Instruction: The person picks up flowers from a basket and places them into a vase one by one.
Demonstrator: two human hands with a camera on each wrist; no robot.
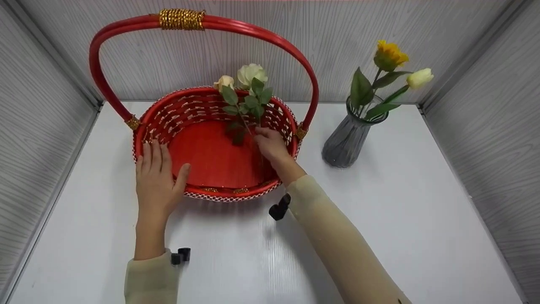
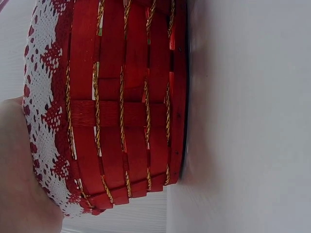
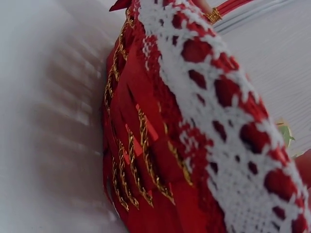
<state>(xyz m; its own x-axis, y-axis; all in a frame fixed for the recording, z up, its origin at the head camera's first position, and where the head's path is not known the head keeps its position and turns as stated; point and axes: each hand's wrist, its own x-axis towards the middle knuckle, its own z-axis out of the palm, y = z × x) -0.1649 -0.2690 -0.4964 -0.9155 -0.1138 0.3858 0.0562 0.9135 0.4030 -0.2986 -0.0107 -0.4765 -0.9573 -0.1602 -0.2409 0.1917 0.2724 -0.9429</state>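
Roses (image 1: 252,75) the right hand (image 1: 273,147) pinched risked slipping if leaves (image 1: 252,101) snagged the basket (image 1: 206,156); the left hand (image 1: 157,181) lay outstretched.

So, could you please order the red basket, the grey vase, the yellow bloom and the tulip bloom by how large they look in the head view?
1. Red basket, by far
2. Grey vase
3. Yellow bloom
4. Tulip bloom
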